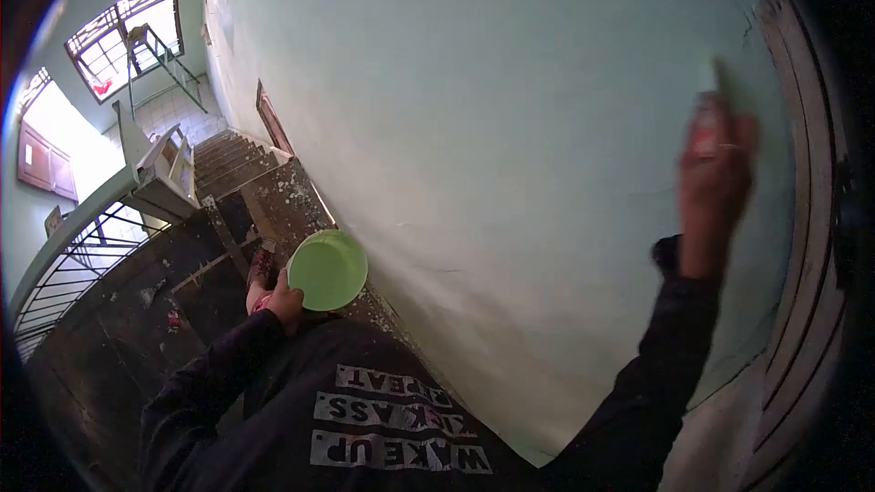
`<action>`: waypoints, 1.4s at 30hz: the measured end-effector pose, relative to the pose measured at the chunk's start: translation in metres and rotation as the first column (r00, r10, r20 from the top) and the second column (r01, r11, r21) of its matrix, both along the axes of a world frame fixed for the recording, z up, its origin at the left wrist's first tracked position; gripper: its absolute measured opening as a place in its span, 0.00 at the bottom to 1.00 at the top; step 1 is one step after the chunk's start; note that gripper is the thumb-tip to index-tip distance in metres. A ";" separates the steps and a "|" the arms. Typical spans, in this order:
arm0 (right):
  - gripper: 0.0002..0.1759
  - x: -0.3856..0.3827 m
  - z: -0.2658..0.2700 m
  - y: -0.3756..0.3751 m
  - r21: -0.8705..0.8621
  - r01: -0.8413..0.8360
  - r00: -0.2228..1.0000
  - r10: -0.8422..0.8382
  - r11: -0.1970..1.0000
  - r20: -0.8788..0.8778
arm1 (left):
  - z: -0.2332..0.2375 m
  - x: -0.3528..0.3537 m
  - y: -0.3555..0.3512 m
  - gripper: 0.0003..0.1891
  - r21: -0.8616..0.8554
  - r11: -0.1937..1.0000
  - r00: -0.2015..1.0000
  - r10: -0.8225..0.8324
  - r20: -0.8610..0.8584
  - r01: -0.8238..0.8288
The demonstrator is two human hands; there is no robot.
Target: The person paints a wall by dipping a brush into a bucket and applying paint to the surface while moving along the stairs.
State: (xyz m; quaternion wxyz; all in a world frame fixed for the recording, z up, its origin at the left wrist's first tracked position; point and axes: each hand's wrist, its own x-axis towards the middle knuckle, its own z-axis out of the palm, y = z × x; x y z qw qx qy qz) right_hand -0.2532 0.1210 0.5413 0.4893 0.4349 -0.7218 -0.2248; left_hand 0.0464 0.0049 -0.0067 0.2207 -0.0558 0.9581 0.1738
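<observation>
Gripped at its rim by my left hand [287, 302] is a round light-green bowl [328, 270], low in front of my body; its inside is pale green. Up at the right, my right hand [717, 173] is closed around a paintbrush [704, 132] with a red patch on its handle. The brush's pale tip points upward and overlaps the light-green wall [510, 128]. Motion blurs the brush and the fingers slightly.
Wooden stairs [232, 159] lead down at the left, beside a curved railing [77, 241]. The dark floor [118, 319] is speckled with debris. A stepladder [164, 64] stands by the far window [128, 36]. Wooden trim [807, 173] borders the wall at right.
</observation>
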 end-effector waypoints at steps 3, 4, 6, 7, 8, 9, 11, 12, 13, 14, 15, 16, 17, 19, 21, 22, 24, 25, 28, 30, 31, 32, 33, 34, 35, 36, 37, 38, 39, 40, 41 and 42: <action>0.06 -0.009 -0.119 -0.003 0.075 0.017 0.947 -0.041 0.997 0.318 | -0.033 0.010 0.002 0.14 -0.058 0.996 0.965 0.048 -0.257 -0.065; 0.03 -0.004 -0.162 -0.007 0.153 0.081 0.857 -0.148 0.985 0.494 | -0.037 0.009 0.002 0.15 -0.084 0.993 0.975 0.059 -0.215 -0.078; 0.05 0.006 -0.214 -0.011 0.161 -0.050 0.656 -0.089 0.986 0.749 | -0.043 0.011 0.004 0.15 -0.112 0.990 0.982 0.068 -0.174 -0.088; 0.06 0.007 -0.224 -0.015 0.203 -0.075 0.611 -0.116 0.976 0.783 | -0.049 0.014 0.005 0.15 -0.074 0.985 0.943 0.129 -0.306 -0.158; 0.06 0.002 -0.219 -0.018 0.198 -0.080 0.615 -0.108 0.977 0.781 | -0.054 0.016 0.005 0.16 -0.025 0.974 0.882 0.191 -0.431 -0.223; 0.06 -0.009 -0.208 -0.021 0.180 -0.075 0.670 -0.085 0.981 0.738 | -0.061 0.014 0.005 0.16 -0.026 0.973 0.879 0.196 -0.434 -0.230; 0.08 -0.044 -0.165 -0.021 0.046 -0.051 0.655 -0.001 0.998 0.756 | -0.076 0.017 0.008 0.16 -0.066 0.981 0.915 0.147 -0.375 -0.184; 0.08 -0.053 -0.123 -0.023 0.050 -0.048 0.655 -0.006 0.998 0.755 | -0.085 0.019 0.008 0.16 -0.083 0.984 0.932 0.119 -0.344 -0.156; 0.08 -0.052 -0.072 -0.029 0.043 -0.132 0.841 0.089 0.990 0.534 | -0.091 0.014 0.007 0.16 -0.101 0.987 0.946 0.090 -0.311 -0.127; 0.09 -0.042 -0.029 -0.040 0.061 -0.215 0.944 0.191 0.975 0.267 | -0.098 0.016 0.011 0.16 -0.118 0.988 0.959 0.063 -0.277 -0.099; 0.09 -0.025 0.003 -0.050 0.019 -0.173 0.962 0.165 0.985 0.216 | -0.104 0.018 0.013 0.16 -0.134 0.989 0.970 0.034 -0.240 -0.068; 0.10 -0.016 0.019 -0.057 -0.016 -0.160 0.984 0.161 0.987 0.079 | -0.112 0.019 0.013 0.16 -0.150 0.988 0.979 0.005 -0.203 -0.036; 0.12 -0.009 0.027 -0.059 0.011 -0.134 0.990 0.135 0.991 -0.039 | -0.118 0.018 0.014 0.15 -0.165 0.986 0.986 -0.022 -0.167 -0.006; 0.13 -0.009 0.015 -0.061 0.039 -0.113 0.985 0.117 0.993 -0.129 | -0.132 0.019 0.017 0.15 -0.184 0.981 0.993 -0.070 -0.091 0.053; 0.10 -0.025 -0.040 -0.060 0.059 -0.192 0.979 0.187 0.980 0.080 | -0.138 0.022 0.022 0.15 -0.188 0.979 0.995 -0.087 -0.053 0.075; 0.05 -0.030 -0.085 -0.054 0.086 -0.076 0.966 0.052 0.993 0.255 | -0.133 0.023 0.025 0.18 -0.245 0.964 0.988 -0.127 -0.091 0.102; 0.04 -0.019 -0.174 -0.058 0.223 0.015 0.868 -0.123 0.975 0.480 | -0.114 0.021 0.028 0.24 -0.363 0.921 0.965 -0.208 -0.158 0.139; 0.05 -0.019 -0.219 -0.052 0.211 -0.097 0.806 -0.048 0.973 0.590 | -0.107 0.022 0.027 0.28 -0.424 0.893 0.949 -0.253 -0.187 0.154; 0.04 -0.012 -0.241 -0.062 0.288 -0.178 0.682 -0.093 0.941 0.725 | -0.127 0.029 0.022 0.26 -0.090 0.996 0.933 -0.050 -0.356 0.019; 0.04 -0.034 -0.205 -0.075 0.287 -0.091 0.742 -0.127 0.954 0.658 | -0.126 0.033 0.023 0.22 0.346 0.933 0.892 0.237 -0.386 -0.098; 0.05 -0.064 -0.177 -0.074 0.021 -0.358 0.701 0.254 0.933 0.667 | -0.092 0.029 0.017 0.20 0.055 0.998 0.937 0.048 -0.346 -0.031; 0.06 -0.068 -0.128 -0.084 -0.002 -0.439 0.709 0.347 0.899 0.614 | -0.070 0.025 0.014 0.18 -0.237 0.969 0.960 -0.127 -0.251 0.066; 0.06 -0.065 -0.070 -0.098 -0.019 -0.517 0.706 0.438 0.856 0.557 | -0.067 0.023 0.015 0.18 -0.235 0.970 0.960 -0.129 -0.250 0.069; 0.05 -0.079 -0.026 -0.102 0.134 -0.488 0.864 0.455 0.863 0.214 | -0.064 0.022 0.017 0.17 -0.245 0.966 0.961 -0.142 -0.237 0.083; 0.04 -0.060 0.005 -0.112 0.055 -0.312 0.946 0.304 0.949 0.115 | -0.062 0.021 0.018 0.17 -0.255 0.962 0.962 -0.154 -0.225 0.095; 0.05 -0.041 0.023 -0.120 0.055 -0.240 0.971 0.240 0.969 0.012 | -0.061 0.019 0.018 0.16 -0.266 0.958 0.963 -0.164 -0.213 0.104; 0.07 -0.029 0.029 -0.127 0.048 -0.170 0.981 0.174 0.984 -0.090 | -0.061 0.018 0.017 0.16 -0.277 0.955 0.965 -0.170 -0.200 0.111; 0.07 -0.031 0.021 -0.131 0.052 -0.175 0.980 0.179 0.983 -0.087 | -0.062 0.018 0.018 0.16 -0.285 0.951 0.966 -0.176 -0.186 0.119; 0.09 -0.038 0.006 -0.134 0.089 -0.147 0.986 0.153 0.985 -0.063 | -0.091 0.024 0.030 0.16 -0.280 0.953 0.968 -0.170 -0.185 0.114; 0.12 -0.048 -0.012 -0.133 0.126 -0.119 0.991 0.125 0.985 -0.041 | -0.145 0.034 0.051 0.16 0.353 0.915 0.817 0.350 -0.458 -0.195; 0.12 -0.070 -0.044 -0.121 0.195 -0.277 0.921 0.202 0.941 0.334 | -0.173 0.038 0.062 0.17 0.874 0.444 0.467 0.827 -0.314 -0.199; 0.11 -0.067 -0.095 -0.121 0.211 -0.279 0.958 0.256 0.937 0.129 | -0.146 0.033 0.052 0.17 0.874 0.443 0.462 0.829 -0.315 -0.201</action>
